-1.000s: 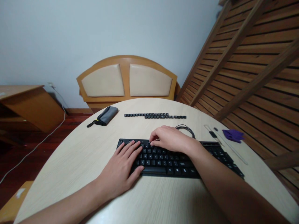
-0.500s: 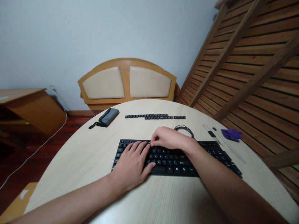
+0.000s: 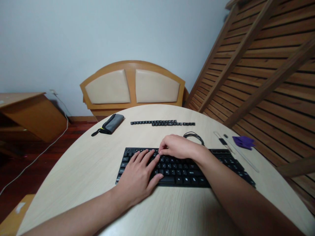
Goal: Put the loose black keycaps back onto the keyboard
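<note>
A black keyboard (image 3: 183,172) lies flat on the round table, and both hands are on it. My left hand (image 3: 137,177) rests over its left part, palm down, with the fingers spread on the keys and the index fingertip close to my right fingertips. My right hand (image 3: 177,146) is bent over the upper rows, thumb and fingers pinched together low at the keys. Whatever the pinch holds, if anything, is too small and hidden to make out. Beyond the keyboard, several loose black keycaps (image 3: 164,123) stand lined up in two rows.
A grey zip pouch (image 3: 113,124) lies at the back left of the table (image 3: 81,170). The keyboard's coiled cable (image 3: 194,134) is behind my right hand. On the right are a wire keycap puller (image 3: 222,141), a thin white stick (image 3: 243,157) and a purple cloth (image 3: 244,142).
My left index finger has slid slightly up and right, closer to my right fingertips. My right hand stays pinched at nearly the same spot. The view has shifted slightly.
</note>
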The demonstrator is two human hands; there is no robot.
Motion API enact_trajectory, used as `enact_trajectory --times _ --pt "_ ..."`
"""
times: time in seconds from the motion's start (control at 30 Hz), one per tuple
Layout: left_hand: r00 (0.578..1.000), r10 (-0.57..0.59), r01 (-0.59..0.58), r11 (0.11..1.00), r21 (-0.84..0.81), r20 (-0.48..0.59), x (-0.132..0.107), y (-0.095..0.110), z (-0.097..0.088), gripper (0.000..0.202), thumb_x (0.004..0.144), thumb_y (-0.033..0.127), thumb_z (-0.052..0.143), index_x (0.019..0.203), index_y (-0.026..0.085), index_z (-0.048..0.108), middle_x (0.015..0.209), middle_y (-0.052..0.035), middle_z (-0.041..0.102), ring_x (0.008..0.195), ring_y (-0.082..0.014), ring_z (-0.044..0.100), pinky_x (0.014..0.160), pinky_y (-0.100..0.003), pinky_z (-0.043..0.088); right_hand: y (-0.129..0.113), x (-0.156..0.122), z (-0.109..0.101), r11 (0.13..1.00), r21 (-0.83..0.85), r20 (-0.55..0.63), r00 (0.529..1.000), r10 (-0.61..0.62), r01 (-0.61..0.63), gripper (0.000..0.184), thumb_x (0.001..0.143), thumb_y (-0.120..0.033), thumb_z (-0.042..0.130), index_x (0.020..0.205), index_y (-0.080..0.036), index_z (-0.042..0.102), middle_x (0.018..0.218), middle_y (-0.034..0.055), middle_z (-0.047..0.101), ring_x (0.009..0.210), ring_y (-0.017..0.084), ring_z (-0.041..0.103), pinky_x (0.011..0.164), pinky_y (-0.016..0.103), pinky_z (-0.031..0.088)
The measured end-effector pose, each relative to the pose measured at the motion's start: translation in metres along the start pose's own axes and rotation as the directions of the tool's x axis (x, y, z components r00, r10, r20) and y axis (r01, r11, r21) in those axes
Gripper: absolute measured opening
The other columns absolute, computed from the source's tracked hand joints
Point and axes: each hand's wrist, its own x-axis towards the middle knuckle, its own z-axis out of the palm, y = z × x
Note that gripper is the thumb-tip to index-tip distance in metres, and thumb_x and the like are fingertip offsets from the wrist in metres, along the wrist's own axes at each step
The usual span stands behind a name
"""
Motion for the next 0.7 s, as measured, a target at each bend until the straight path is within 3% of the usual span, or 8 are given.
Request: enact_trajectory --times 0.27,0.43,0.57,0.7 --pt "1.0 -0.024 0.024 0.998 -0.051 0.005 0.001 0.001 -0.001 0.049 0.101 0.048 0.049 0.141 0.02 0.055 0.148 -0.0122 0.054 0.136 -0.0328 0.048 0.115 -0.055 0.036 -0.012 0.0 0.004 0.991 -0.112 -0.058 0.996 0.071 -0.077 0.019 0.081 -0.017 0.067 0.089 -0.026 0.081 0.094 0.0063 0.08 0.094 0.026 0.072 0.073 0.029 0.048" --pt "0.999 -0.02 0.022 0.999 -0.05 0.025 0.001 0.001 -0.001 0.051 0.101 0.048 0.049 0.142 0.019 0.052 0.148 -0.0124 0.053 0.137 -0.0331 0.045 0.116 -0.056 0.033 -0.008 0.0 0.003 0.996 -0.086 -0.044 0.999 0.027 -0.031 0.02 0.083 -0.018 0.064 0.091 -0.026 0.08 0.091 0.0044 0.079 0.091 0.024 0.072 0.073 0.028 0.047" --pt "1.0 -0.02 0.02 1.0 -0.024 0.023 0.001 0.002 0.001 0.054 0.101 0.049 0.047 0.144 0.016 0.05 0.148 -0.0146 0.052 0.137 -0.0342 0.045 0.116 -0.058 0.033 0.0 0.008 0.008 0.993 -0.098 -0.174 0.984 0.041 -0.059 0.023 0.09 -0.022 0.056 0.098 -0.025 0.077 0.101 0.0046 0.079 0.093 0.022 0.071 0.074 0.028 0.047" --pt "0.999 -0.028 0.028 0.999 -0.018 0.026 0.001 0.002 0.004 0.059 0.101 0.051 0.046 0.146 0.012 0.046 0.149 -0.0156 0.052 0.138 -0.0343 0.045 0.117 -0.057 0.031 0.008 0.03 0.015 0.971 -0.193 -0.286 0.955 0.083 -0.142 0.031 0.096 -0.027 0.05 0.12 -0.023 0.069 0.115 0.0076 0.075 0.102 0.024 0.069 0.082 0.032 0.049"
